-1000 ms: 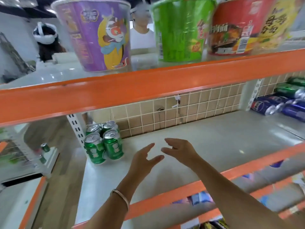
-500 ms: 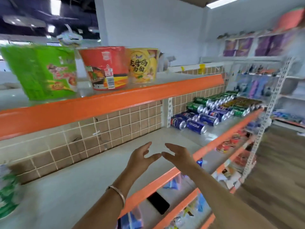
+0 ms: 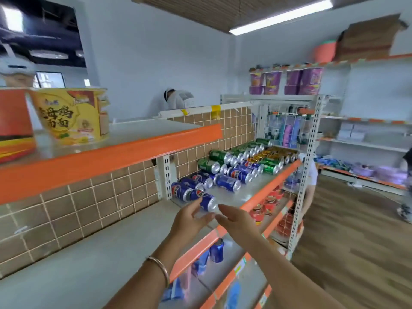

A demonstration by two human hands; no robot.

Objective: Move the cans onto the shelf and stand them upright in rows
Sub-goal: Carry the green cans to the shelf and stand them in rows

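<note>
Both hands are out in front, held over the orange front edge of the grey shelf [image 3: 111, 253], and neither one holds anything. The left hand [image 3: 189, 219], with a thin bangle [image 3: 159, 267] on its wrist, has its fingers straight and spread, and the right hand [image 3: 236, 221] lies flat with its fingers together. Their fingertips nearly meet, with only a narrow gap between them. The left fingertips overlap the nearest blue can [image 3: 206, 200], which lies on its side near the front edge just past the white slotted post [image 3: 166, 175]; it cannot be told whether they touch it. Behind it more blue cans [image 3: 229, 182] lie on their sides in loose rows toward the tiled back wall [image 3: 89, 204]. Further along the same level lie green cans [image 3: 211, 166], also on their sides, and gold cans [image 3: 274, 152] toward the far end by the wire panel; none of these stands upright. On the upper shelf [image 3: 133, 148], at its left end, a yellow noodle tub [image 3: 71, 117] stands beside a red tub [image 3: 13, 126] cut off by the frame. On the lower shelf another blue can [image 3: 216, 250] stands just under the front edge, and red packs [image 3: 263, 204] sit further right. Purple tubs [image 3: 285, 81] are stacked on a far rack, and a person in white [image 3: 178, 99] bends behind the tiled wall
</note>
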